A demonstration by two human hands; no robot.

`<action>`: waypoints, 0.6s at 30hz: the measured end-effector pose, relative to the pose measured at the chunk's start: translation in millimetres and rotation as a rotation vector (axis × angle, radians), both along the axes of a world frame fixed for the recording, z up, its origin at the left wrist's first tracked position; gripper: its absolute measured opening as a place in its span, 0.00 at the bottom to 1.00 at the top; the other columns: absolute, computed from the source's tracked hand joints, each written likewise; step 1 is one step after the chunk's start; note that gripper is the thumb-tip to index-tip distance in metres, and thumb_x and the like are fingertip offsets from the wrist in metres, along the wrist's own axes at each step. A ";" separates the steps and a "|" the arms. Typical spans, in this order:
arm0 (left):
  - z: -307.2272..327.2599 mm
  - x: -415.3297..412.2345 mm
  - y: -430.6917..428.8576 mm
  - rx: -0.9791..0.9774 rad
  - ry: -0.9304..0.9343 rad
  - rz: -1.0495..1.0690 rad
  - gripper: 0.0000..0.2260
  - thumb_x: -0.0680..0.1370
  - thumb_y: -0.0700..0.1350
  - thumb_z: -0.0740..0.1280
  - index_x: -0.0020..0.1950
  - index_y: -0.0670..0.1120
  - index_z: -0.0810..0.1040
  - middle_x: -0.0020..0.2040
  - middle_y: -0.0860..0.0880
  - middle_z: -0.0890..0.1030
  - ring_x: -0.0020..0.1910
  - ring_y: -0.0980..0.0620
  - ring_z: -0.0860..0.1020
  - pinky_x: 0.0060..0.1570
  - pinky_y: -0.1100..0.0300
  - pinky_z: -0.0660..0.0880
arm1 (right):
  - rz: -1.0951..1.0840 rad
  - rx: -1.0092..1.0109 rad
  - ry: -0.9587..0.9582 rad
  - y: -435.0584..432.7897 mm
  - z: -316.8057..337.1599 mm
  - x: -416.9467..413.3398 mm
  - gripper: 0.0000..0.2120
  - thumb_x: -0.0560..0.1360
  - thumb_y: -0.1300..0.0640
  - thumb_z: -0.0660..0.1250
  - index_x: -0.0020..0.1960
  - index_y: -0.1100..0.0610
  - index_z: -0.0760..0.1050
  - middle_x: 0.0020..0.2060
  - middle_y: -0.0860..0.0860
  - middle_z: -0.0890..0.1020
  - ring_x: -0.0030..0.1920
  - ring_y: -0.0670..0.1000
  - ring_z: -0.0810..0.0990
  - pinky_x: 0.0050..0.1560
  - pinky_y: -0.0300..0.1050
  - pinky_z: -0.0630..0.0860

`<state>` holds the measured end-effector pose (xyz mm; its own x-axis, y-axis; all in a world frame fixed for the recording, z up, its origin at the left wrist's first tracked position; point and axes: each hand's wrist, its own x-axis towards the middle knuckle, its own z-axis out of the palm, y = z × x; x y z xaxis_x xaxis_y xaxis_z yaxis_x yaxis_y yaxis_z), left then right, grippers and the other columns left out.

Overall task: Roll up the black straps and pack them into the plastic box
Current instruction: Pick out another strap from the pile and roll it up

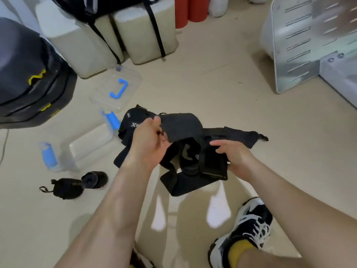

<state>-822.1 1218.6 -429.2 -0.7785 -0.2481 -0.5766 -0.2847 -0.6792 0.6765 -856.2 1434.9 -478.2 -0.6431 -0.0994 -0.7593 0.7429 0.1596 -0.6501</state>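
A tangle of wide black straps (185, 128) hangs above the floor in the middle of the view. My left hand (148, 140) pinches one strap's upper edge between thumb and fingers. My right hand (235, 157) grips a folded black part of the bundle from the right side. One end of a strap (249, 135) sticks out to the right. A clear plastic box (77, 149) with blue latches stands open on the floor at the left. Two rolled black straps (77, 184) lie on the floor in front of the box.
The clear box lid (116, 88) with a blue handle lies behind the box. Pale containers (108, 33) bound with black straps stand at the back, a dark bag (29, 74) at the left, a perforated metal bracket (301, 45) at the right. My shoe (245, 229) is at the lower right.
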 end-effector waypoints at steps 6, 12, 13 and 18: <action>94.7 -3.0 5.4 -0.117 0.044 -0.219 0.17 0.83 0.40 0.60 0.34 0.44 0.73 0.29 0.49 0.69 0.30 0.54 0.68 0.38 0.60 0.69 | 0.128 -0.223 0.147 -19.3 46.2 -13.1 0.13 0.80 0.56 0.65 0.61 0.60 0.79 0.53 0.55 0.84 0.55 0.58 0.83 0.50 0.49 0.81; 159.0 -2.9 28.9 -0.124 0.066 -0.274 0.13 0.84 0.41 0.59 0.44 0.38 0.78 0.35 0.45 0.82 0.32 0.52 0.82 0.34 0.60 0.82 | 0.277 -0.210 0.652 -52.5 142.6 -19.4 0.07 0.71 0.67 0.74 0.45 0.56 0.82 0.39 0.47 0.81 0.41 0.38 0.79 0.45 0.33 0.74; 165.3 -3.3 27.5 -0.197 0.086 -0.248 0.11 0.84 0.41 0.60 0.48 0.39 0.79 0.35 0.46 0.82 0.33 0.53 0.82 0.35 0.59 0.82 | 0.186 -0.237 0.648 -54.8 153.0 -18.9 0.10 0.71 0.67 0.72 0.36 0.54 0.79 0.33 0.48 0.79 0.39 0.41 0.78 0.43 0.35 0.74; 154.2 13.6 10.4 -0.779 0.205 -0.271 0.17 0.73 0.47 0.75 0.61 0.53 0.78 0.52 0.51 0.80 0.53 0.51 0.81 0.56 0.51 0.80 | 0.229 -0.021 0.667 -48.3 191.6 -12.2 0.11 0.82 0.61 0.59 0.44 0.57 0.78 0.42 0.56 0.82 0.42 0.53 0.80 0.40 0.42 0.74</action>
<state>-808.5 1229.0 -275.0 -0.9387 -0.3054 -0.1601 -0.1915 0.0757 0.9786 -868.4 1386.6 -286.5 -0.9319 -0.2980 -0.2069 0.1343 0.2464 -0.9598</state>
